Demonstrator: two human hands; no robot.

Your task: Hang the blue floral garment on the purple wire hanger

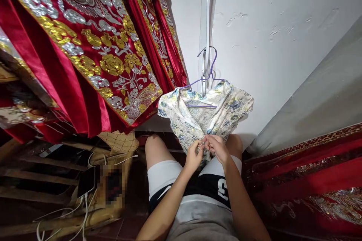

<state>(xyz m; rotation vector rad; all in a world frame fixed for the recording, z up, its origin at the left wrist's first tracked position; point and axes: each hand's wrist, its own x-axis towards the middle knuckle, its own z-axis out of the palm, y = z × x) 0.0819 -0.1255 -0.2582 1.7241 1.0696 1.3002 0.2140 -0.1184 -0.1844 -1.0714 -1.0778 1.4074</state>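
A pale floral satin garment (pixel 195 115) hangs on a purple wire hanger (pixel 210 67) in front of a white wall. My left hand (pixel 194 153) and my right hand (pixel 216 147) meet at the garment's front edge, just above my knees. Both hands pinch the fabric there, fingertips pressed close together. What lies between the fingertips is too small to name. I am sitting, with white and black shorts (pixel 198 186) below my forearms.
Red robes with gold and silver embroidery (pixel 93 49) hang at the left. More red embroidered cloth (pixel 311 180) lies at the right, under a grey surface (pixel 325 94). A woven bag (pixel 120 141), white cables (pixel 82 211) and wooden slats (pixel 34 180) crowd the lower left.
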